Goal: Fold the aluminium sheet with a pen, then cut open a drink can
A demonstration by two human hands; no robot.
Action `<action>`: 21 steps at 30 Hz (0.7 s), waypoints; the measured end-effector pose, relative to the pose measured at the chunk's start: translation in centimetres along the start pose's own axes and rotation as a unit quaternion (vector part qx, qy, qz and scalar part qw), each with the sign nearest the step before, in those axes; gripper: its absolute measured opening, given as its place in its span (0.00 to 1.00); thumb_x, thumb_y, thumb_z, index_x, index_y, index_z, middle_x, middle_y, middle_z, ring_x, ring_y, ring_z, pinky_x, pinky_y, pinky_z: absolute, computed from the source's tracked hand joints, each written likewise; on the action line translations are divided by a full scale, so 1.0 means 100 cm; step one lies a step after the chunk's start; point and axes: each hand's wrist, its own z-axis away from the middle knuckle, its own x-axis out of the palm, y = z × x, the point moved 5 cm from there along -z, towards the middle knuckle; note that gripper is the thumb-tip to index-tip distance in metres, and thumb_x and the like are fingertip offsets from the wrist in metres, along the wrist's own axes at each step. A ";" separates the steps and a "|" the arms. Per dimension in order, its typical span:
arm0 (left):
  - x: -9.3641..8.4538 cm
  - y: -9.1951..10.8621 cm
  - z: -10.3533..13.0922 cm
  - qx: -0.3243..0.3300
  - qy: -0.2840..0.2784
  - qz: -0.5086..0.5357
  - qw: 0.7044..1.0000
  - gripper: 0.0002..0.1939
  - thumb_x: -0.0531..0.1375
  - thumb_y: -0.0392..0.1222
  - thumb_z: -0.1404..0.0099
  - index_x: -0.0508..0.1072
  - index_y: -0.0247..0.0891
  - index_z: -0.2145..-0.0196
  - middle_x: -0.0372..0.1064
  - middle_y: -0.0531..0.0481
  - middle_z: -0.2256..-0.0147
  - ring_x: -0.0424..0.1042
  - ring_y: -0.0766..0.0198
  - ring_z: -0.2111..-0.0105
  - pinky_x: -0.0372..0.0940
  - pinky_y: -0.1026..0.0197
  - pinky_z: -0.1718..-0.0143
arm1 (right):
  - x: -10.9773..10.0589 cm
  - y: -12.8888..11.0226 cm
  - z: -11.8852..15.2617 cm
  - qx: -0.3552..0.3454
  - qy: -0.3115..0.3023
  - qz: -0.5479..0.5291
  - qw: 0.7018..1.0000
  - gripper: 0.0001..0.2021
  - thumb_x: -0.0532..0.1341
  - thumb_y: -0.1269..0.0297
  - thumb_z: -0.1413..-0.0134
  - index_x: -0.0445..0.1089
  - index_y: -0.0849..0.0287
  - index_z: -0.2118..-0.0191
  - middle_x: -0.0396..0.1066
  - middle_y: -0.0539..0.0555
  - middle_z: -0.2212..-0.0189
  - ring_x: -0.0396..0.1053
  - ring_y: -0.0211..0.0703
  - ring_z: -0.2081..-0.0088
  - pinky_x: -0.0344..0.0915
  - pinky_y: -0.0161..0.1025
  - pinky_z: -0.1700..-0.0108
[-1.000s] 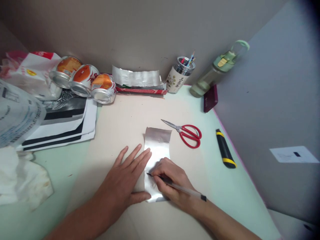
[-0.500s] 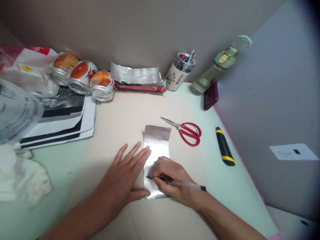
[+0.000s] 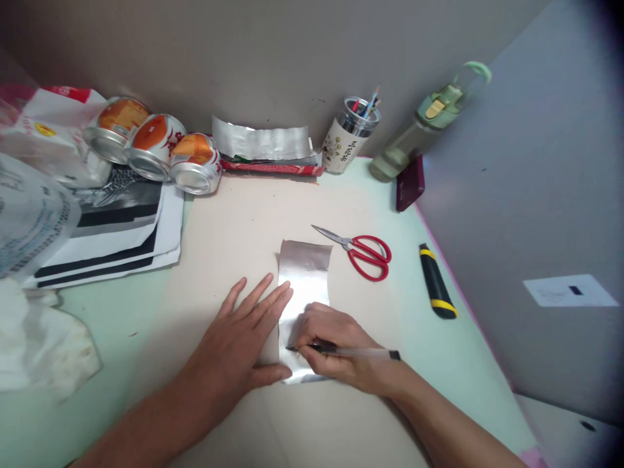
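Note:
A silvery metal sheet (image 3: pixel 305 279), a curled rectangular strip, lies on the pale board (image 3: pixel 244 214) in front of me. My left hand (image 3: pixel 248 331) rests flat with fingers spread, its index fingertip and thumb on the sheet's left edge. In my right hand (image 3: pixel 331 341) is a pen (image 3: pixel 361 353) with a clear barrel and dark end cap, its tip against the lower left part of the sheet. The right fingers hide some of the sheet and any mark under them. Red-handled scissors (image 3: pixel 368 257) lie just beyond, to the right of the sheet.
A black and yellow utility knife (image 3: pixel 437 283) lies at right. Along the wall are orange and white cans (image 3: pixel 195 166), more metal sheets (image 3: pixel 263 144), a pen cup (image 3: pixel 346 143), a green bottle (image 3: pixel 404 146) and a maroon box (image 3: pixel 410 185). Papers (image 3: pixel 160 240) and a white cloth (image 3: pixel 53 344) occupy the left.
The whole view has shifted slightly. My right hand and the pen have barely moved over the sheet; my left hand stays in place on its edge.

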 end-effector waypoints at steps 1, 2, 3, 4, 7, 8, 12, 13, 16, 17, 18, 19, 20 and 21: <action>0.000 0.000 0.000 -0.001 -0.002 0.001 1.000 0.52 0.69 0.52 0.42 0.44 0.38 0.31 0.55 0.45 0.32 0.43 0.53 0.30 0.26 0.50 0.32 | 0.000 0.000 0.000 0.000 -0.003 0.001 1.000 0.07 0.59 0.70 0.37 0.68 0.55 0.68 0.67 0.50 0.71 0.63 0.43 0.65 0.62 0.40 0.62; 0.000 0.000 0.000 -0.003 -0.004 0.002 1.000 0.52 0.69 0.52 0.42 0.44 0.38 0.31 0.55 0.45 0.32 0.43 0.52 0.30 0.26 0.50 0.32 | -0.001 0.000 0.000 0.000 -0.005 0.001 1.000 0.07 0.59 0.70 0.37 0.68 0.55 0.68 0.66 0.50 0.71 0.63 0.43 0.65 0.62 0.40 0.62; 0.000 0.000 0.000 -0.003 -0.007 0.003 1.000 0.51 0.68 0.52 0.42 0.44 0.38 0.31 0.54 0.45 0.32 0.43 0.52 0.30 0.27 0.49 0.32 | -0.001 0.000 -0.001 0.000 -0.007 0.001 1.000 0.07 0.59 0.70 0.38 0.68 0.55 0.68 0.66 0.50 0.71 0.63 0.43 0.65 0.61 0.40 0.63; 0.000 0.000 0.000 -0.004 -0.010 0.003 1.000 0.51 0.68 0.52 0.42 0.44 0.38 0.31 0.54 0.45 0.32 0.43 0.52 0.30 0.27 0.49 0.32 | -0.001 -0.001 -0.001 0.000 -0.008 0.000 1.000 0.07 0.59 0.71 0.38 0.68 0.55 0.68 0.66 0.50 0.72 0.62 0.43 0.65 0.61 0.39 0.63; 0.000 -0.001 -0.001 -0.005 -0.014 0.002 1.000 0.52 0.69 0.52 0.42 0.43 0.39 0.31 0.54 0.45 0.32 0.42 0.52 0.30 0.26 0.49 0.32 | -0.002 -0.002 -0.002 -0.002 -0.010 -0.002 1.000 0.08 0.60 0.71 0.38 0.67 0.56 0.69 0.65 0.50 0.72 0.62 0.42 0.66 0.60 0.38 0.63; 0.000 -0.001 -0.001 -0.005 -0.014 0.001 1.000 0.52 0.69 0.52 0.42 0.43 0.39 0.31 0.54 0.45 0.32 0.42 0.52 0.30 0.26 0.50 0.32 | -0.002 -0.002 -0.002 -0.002 -0.011 -0.002 1.000 0.08 0.59 0.71 0.38 0.67 0.56 0.69 0.65 0.49 0.72 0.62 0.41 0.66 0.60 0.38 0.63; -0.001 0.000 0.000 -0.002 -0.008 0.001 1.000 0.53 0.70 0.52 0.43 0.42 0.39 0.31 0.54 0.46 0.32 0.42 0.53 0.30 0.25 0.51 0.32 | -0.003 -0.005 -0.003 -0.014 -0.010 -0.001 1.000 0.08 0.59 0.73 0.39 0.67 0.57 0.70 0.64 0.49 0.73 0.60 0.40 0.67 0.60 0.37 0.64; -0.001 0.000 0.000 -0.002 -0.008 0.002 1.000 0.53 0.69 0.52 0.43 0.42 0.39 0.31 0.54 0.46 0.32 0.42 0.53 0.30 0.25 0.51 0.32 | -0.003 -0.005 -0.003 -0.017 -0.007 -0.004 1.000 0.08 0.59 0.74 0.40 0.68 0.57 0.71 0.64 0.49 0.73 0.60 0.40 0.67 0.60 0.37 0.64; 0.000 -0.001 0.000 -0.007 -0.013 0.001 1.000 0.52 0.69 0.51 0.42 0.42 0.40 0.31 0.54 0.46 0.32 0.43 0.53 0.30 0.26 0.51 0.32 | -0.007 0.002 -0.001 0.014 0.020 -0.076 0.997 0.06 0.62 0.74 0.42 0.71 0.59 0.70 0.66 0.49 0.72 0.62 0.39 0.68 0.60 0.36 0.65; 0.000 -0.001 0.000 -0.009 -0.014 0.000 1.000 0.53 0.69 0.50 0.42 0.41 0.40 0.31 0.54 0.46 0.32 0.43 0.53 0.30 0.26 0.51 0.32 | -0.010 0.006 0.000 0.033 0.041 -0.131 0.990 0.04 0.63 0.72 0.42 0.72 0.59 0.68 0.68 0.50 0.72 0.64 0.39 0.68 0.61 0.36 0.66; 0.000 -0.001 0.000 -0.010 -0.013 -0.001 1.000 0.53 0.69 0.50 0.42 0.41 0.40 0.30 0.54 0.46 0.32 0.42 0.53 0.30 0.26 0.51 0.32 | -0.013 0.011 0.001 0.051 0.069 -0.193 0.978 0.03 0.63 0.69 0.41 0.74 0.58 0.66 0.69 0.51 0.71 0.66 0.39 0.69 0.62 0.36 0.66; 0.000 -0.001 0.000 -0.009 -0.012 -0.002 1.000 0.54 0.69 0.50 0.43 0.40 0.40 0.30 0.53 0.46 0.32 0.42 0.53 0.30 0.26 0.51 0.32 | -0.017 0.015 0.002 0.063 0.101 -0.249 0.961 0.04 0.64 0.65 0.40 0.75 0.58 0.64 0.71 0.51 0.71 0.67 0.39 0.69 0.64 0.37 0.67; 0.000 -0.001 0.000 -0.009 -0.011 -0.004 1.000 0.55 0.70 0.50 0.43 0.40 0.40 0.30 0.53 0.46 0.32 0.42 0.53 0.30 0.25 0.51 0.33 | -0.020 0.019 0.004 0.068 0.135 -0.292 0.944 0.06 0.64 0.62 0.38 0.75 0.58 0.62 0.72 0.51 0.72 0.69 0.39 0.71 0.65 0.37 0.67; 0.000 -0.002 0.000 -0.010 -0.012 -0.006 1.000 0.55 0.70 0.49 0.43 0.39 0.40 0.30 0.53 0.46 0.31 0.42 0.53 0.30 0.25 0.51 0.33 | -0.024 0.020 0.007 0.067 0.167 -0.317 0.931 0.08 0.63 0.59 0.37 0.76 0.57 0.61 0.73 0.51 0.74 0.70 0.39 0.72 0.66 0.37 0.67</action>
